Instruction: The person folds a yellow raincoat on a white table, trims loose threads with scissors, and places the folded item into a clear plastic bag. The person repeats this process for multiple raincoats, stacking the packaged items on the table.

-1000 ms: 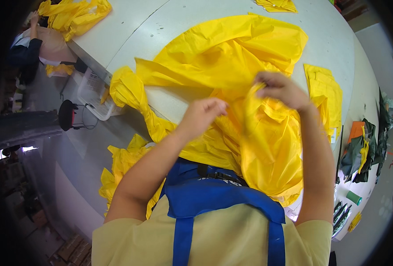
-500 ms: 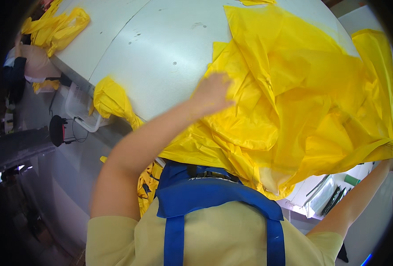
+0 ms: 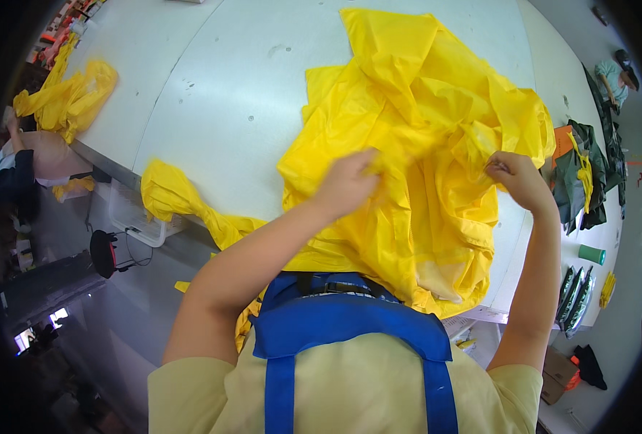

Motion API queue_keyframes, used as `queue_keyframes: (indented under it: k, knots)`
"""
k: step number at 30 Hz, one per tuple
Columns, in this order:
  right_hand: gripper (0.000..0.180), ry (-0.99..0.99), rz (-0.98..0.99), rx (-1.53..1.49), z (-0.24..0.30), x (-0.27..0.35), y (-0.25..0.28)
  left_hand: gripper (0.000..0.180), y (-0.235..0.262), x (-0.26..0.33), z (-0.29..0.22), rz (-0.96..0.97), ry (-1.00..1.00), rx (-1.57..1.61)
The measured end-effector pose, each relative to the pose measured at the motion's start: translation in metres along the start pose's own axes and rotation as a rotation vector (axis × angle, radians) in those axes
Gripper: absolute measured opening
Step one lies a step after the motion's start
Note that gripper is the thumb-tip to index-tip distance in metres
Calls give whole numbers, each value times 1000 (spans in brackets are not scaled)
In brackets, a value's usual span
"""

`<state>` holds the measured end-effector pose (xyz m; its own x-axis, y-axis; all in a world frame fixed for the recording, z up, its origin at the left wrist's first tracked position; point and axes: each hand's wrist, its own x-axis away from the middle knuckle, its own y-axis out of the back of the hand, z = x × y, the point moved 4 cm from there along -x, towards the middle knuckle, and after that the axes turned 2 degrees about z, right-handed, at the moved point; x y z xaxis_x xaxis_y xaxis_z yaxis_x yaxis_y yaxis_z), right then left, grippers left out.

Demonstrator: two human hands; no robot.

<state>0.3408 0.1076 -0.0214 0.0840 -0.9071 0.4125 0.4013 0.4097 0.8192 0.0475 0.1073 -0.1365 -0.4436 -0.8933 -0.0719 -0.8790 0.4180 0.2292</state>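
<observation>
A large yellow garment [image 3: 393,94] of thin, shiny rainwear-like fabric lies crumpled over the table in front of me, its near edge against my blue apron [image 3: 350,318]. My left hand [image 3: 350,182] is closed on a fold near its middle, somewhat blurred by motion. On the garment's right side, my right hand [image 3: 518,177] pinches a bunched part between thumb and fingers. The cloth between both hands is raised and smeared by movement. A paler patch of lining shows near the table's front edge. From the garment's left side a yellow sleeve-like piece [image 3: 165,192] trails over the table edge.
The pale table [image 3: 220,94] stretches away ahead. More yellow cloth [image 3: 82,98] lies at the far left, near another person [image 3: 35,159]. A white basket [image 3: 136,217] sits below the left edge. At right are dark green cloth [image 3: 571,181], a green spool [image 3: 592,253] and packets [image 3: 574,296].
My right hand has come in from the far right with its side of the garment, which is now gathered over the table. My left hand stays near the middle of the cloth.
</observation>
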Motion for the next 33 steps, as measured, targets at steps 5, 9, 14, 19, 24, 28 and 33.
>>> queue_keyframes:
  k: [5, 9, 14, 19, 24, 28, 33]
  knots:
    - [39, 39, -53, -321, 46, -18, -52, 32, 54, 106, -46, 4, 33, 46]
    - [40, 179, 75, -596, 106, -23, -130, 45, -14, 146, -5, 525, 99, -7]
    - [32, 142, 34, -312, 118, -29, -186, 41, -2, 128, 21, 387, 287, -122]
    - [22, 109, 144, -825, 112, -11, -176, 37, 46, 87, 25, -208, 390, 152]
    - [18, 92, 237, -970, 97, 5, -170, 39, 44, 57, -6, -157, 328, 203]
    - [17, 122, 217, -1028, 101, 12, -168, 27, 46, 50, -4, -168, 270, 227]
    - [16, 144, 216, -973, 100, 15, -166, 14, 49, 46, -11, -135, 402, 419]
